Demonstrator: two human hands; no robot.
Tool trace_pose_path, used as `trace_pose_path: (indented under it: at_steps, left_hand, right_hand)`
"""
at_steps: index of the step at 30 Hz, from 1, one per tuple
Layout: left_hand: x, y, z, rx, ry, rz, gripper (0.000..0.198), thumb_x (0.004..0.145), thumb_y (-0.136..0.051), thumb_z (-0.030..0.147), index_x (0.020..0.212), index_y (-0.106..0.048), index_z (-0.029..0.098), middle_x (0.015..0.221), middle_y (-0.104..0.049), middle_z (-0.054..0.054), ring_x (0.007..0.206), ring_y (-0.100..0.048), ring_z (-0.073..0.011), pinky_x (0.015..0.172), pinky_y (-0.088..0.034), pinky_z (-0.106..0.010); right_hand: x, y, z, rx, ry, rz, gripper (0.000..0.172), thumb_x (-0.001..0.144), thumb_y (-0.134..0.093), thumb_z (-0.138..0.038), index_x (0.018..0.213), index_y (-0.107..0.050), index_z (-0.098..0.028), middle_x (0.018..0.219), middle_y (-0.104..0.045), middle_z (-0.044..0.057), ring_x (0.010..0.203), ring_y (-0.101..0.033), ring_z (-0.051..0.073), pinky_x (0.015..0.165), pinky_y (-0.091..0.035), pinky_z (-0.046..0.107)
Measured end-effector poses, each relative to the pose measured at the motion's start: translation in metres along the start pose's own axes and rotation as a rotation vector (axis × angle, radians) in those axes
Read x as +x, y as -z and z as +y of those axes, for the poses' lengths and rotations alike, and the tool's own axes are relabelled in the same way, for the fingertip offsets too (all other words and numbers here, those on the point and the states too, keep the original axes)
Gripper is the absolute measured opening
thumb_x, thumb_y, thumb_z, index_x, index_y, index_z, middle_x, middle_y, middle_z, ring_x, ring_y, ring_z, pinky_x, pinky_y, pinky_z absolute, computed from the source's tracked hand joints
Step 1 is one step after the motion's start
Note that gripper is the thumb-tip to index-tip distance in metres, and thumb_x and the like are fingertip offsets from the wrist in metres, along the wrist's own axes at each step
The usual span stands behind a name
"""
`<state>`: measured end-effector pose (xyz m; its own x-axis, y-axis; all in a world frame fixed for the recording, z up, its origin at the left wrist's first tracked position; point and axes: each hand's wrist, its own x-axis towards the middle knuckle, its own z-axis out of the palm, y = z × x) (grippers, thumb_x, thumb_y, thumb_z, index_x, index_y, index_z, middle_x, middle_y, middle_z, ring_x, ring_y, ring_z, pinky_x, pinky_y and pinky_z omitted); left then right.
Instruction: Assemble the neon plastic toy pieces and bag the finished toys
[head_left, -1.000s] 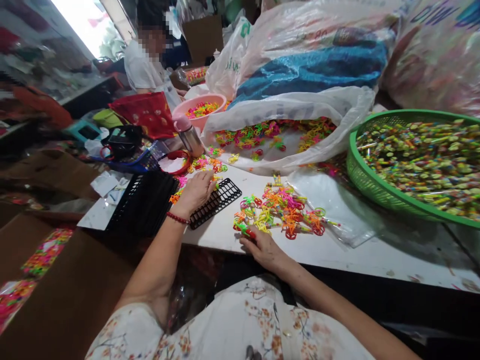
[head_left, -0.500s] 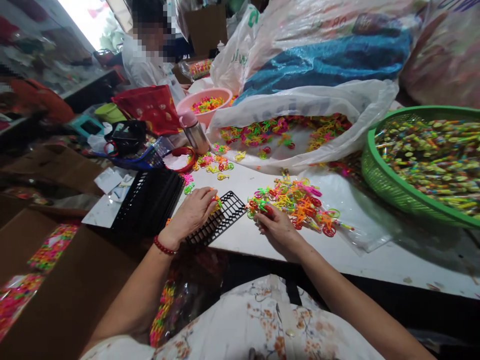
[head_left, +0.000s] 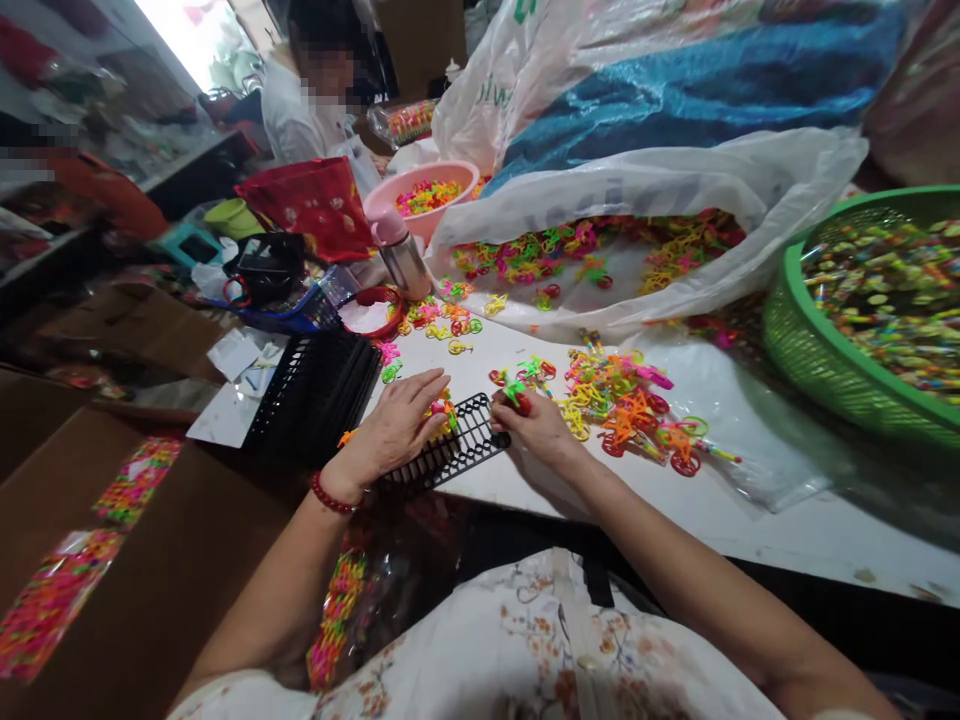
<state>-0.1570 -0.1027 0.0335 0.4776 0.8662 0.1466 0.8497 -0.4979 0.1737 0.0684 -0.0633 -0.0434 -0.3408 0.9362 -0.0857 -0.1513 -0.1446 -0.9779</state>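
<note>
My left hand lies over a black plastic grid rack, fingers stretched out and thumb apart. Small green, pink and orange toy pieces stand in the rack beside its fingertips, partly hidden. At the rack's right end, my right hand pinches a small green and red plastic toy bicycle. Right of that hand spreads a loose pile of coloured toy bicycles on the white table. A red bead bracelet circles my left wrist.
Stacked black racks stand left of my hand. Behind are an open sack of toys, a bottle and a pink basin. A green basket stands right, a cardboard box lower left. Another person sits beyond.
My right hand has moved left from the pile to the rack's end with a green and red toy bicycle. The left hand's fingers have straightened over the rack. The view has shifted slightly.
</note>
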Motion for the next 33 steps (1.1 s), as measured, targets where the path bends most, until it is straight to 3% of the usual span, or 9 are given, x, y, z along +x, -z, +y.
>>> trace_pose_path:
  at_steps: [3,7,12,17,22,27,33]
  left_hand:
    - [0.002,-0.002,0.001,0.043,-0.012,-0.026,0.052,0.100,-0.035,0.033,0.149,-0.027,0.018,0.151,-0.040,-0.014,0.141,-0.035,-0.0234,0.114,-0.030,-0.049]
    - [0.003,-0.006,0.003,0.105,-0.015,-0.055,0.052,0.101,-0.030,0.033,0.149,-0.026,0.016,0.151,-0.041,-0.014,0.141,-0.036,-0.0220,0.115,-0.027,-0.048]
    - [0.003,-0.010,0.004,0.155,-0.020,-0.035,0.053,0.100,-0.031,0.034,0.148,-0.027,0.012,0.150,-0.042,-0.017,0.140,-0.037,-0.0236,0.118,-0.025,-0.048]
    - [0.002,-0.015,0.001,0.148,-0.028,0.006,0.057,0.099,-0.033,0.033,0.151,-0.020,0.012,0.151,-0.040,-0.018,0.140,-0.038,-0.0237,0.118,-0.026,-0.048]
    - [0.002,-0.011,0.004,0.141,-0.042,0.013,0.060,0.099,-0.033,0.030,0.153,-0.013,0.014,0.153,-0.036,-0.017,0.143,-0.033,-0.0216,0.119,-0.024,-0.047]
    - [0.006,-0.004,0.008,0.207,-0.016,-0.056,0.052,0.100,-0.033,0.032,0.150,-0.026,0.021,0.160,-0.023,-0.012,0.146,-0.027,-0.0262,0.116,-0.025,-0.051]
    - [0.007,-0.008,0.009,0.208,-0.017,-0.068,0.055,0.099,-0.034,0.037,0.151,-0.026,0.020,0.158,-0.028,-0.011,0.145,-0.027,-0.0271,0.116,-0.025,-0.052]
  right_hand:
    - [0.017,-0.022,0.009,-0.282,0.085,-0.040,0.014,0.081,-0.060,-0.034,0.080,-0.058,-0.020,0.066,-0.058,-0.002,0.062,-0.055,0.013,0.059,-0.044,0.025]
    - [0.031,-0.032,0.017,-0.609,0.188,-0.020,0.004,0.082,-0.055,-0.022,0.080,-0.058,-0.021,0.070,-0.061,-0.002,0.067,-0.054,0.014,0.065,-0.041,0.025]
    - [0.031,-0.031,0.013,-0.697,0.212,-0.077,0.008,0.082,-0.053,-0.015,0.080,-0.058,-0.021,0.074,-0.063,0.000,0.070,-0.055,0.015,0.066,-0.039,0.024]
    - [0.027,-0.033,0.011,-0.778,0.223,-0.115,0.008,0.085,-0.054,-0.018,0.086,-0.061,-0.020,0.079,-0.066,0.002,0.072,-0.056,0.016,0.067,-0.038,0.024]
    - [0.028,-0.032,0.009,-0.868,0.284,-0.167,0.017,0.084,-0.050,-0.010,0.094,-0.062,-0.018,0.089,-0.068,0.005,0.079,-0.058,0.017,0.071,-0.039,0.024]
    - [0.034,-0.028,0.009,-0.969,0.307,-0.268,0.013,0.088,-0.052,-0.012,0.096,-0.061,-0.017,0.092,-0.067,0.007,0.081,-0.058,0.017,0.073,-0.039,0.025]
    - [0.036,-0.029,0.017,-0.961,0.335,-0.280,0.009,0.089,-0.053,-0.012,0.092,-0.060,-0.017,0.091,-0.063,0.005,0.081,-0.056,0.016,0.074,-0.039,0.025]
